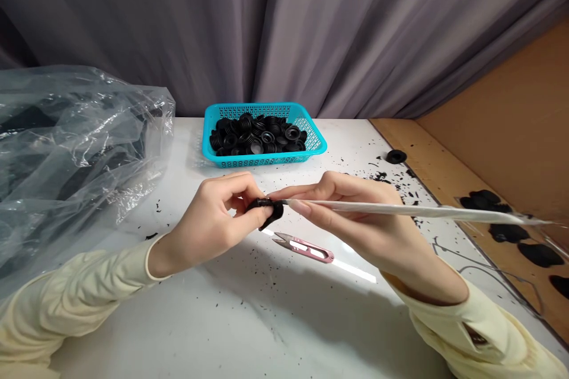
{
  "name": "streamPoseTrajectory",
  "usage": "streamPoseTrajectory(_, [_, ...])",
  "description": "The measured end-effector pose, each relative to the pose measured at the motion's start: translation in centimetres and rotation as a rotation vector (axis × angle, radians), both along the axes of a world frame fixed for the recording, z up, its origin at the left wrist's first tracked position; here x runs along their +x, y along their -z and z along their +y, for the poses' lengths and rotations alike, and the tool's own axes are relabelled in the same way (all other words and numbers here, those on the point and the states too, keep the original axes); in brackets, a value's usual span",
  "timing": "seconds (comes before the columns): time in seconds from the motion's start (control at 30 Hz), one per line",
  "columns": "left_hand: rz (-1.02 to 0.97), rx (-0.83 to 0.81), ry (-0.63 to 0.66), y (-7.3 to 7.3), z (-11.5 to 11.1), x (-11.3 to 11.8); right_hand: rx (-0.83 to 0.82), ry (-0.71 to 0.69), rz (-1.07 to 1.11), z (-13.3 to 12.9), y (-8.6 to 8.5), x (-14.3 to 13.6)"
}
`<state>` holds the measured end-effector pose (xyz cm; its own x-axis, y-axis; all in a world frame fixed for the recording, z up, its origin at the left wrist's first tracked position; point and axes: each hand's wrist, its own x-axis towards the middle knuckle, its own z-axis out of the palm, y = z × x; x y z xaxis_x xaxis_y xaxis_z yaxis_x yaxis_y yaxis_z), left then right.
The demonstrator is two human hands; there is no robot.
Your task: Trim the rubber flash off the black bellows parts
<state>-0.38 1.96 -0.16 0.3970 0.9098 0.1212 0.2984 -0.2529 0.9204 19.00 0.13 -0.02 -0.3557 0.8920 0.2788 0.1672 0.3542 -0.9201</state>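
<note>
Over the middle of the table, my left hand pinches a black ribbed rubber part between thumb and fingers. My right hand is closed around a long, thin tool with a white handle, which stretches off to the right. The tool's dark tip meets the rubber part at its right side; the exact contact is hidden by the fingers. Pink thread snips lie on the table just below the hands, with nobody holding them.
A turquoise basket full of black ribbed rubber parts stands at the back. Clear plastic bags cover the left side. One black ring sits at the right, near black scraps. Flat black pieces lie on the wooden ledge.
</note>
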Motion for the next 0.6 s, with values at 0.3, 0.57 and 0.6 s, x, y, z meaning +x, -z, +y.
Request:
streamPoseTrajectory(0.3, [-0.038,-0.215,0.039,-0.19,0.24,-0.24,-0.157,0.02,0.067,-0.08,-0.25,-0.23])
streamPoseTrajectory(0.57, [-0.052,-0.256,0.05,-0.43,0.26,-0.15,-0.174,0.029,0.05,-0.06,-0.17,-0.21])
streamPoseTrajectory(0.6, [-0.05,-0.256,0.048,-0.46,0.27,-0.14,-0.165,0.023,0.041,0.0,-0.11,-0.14])
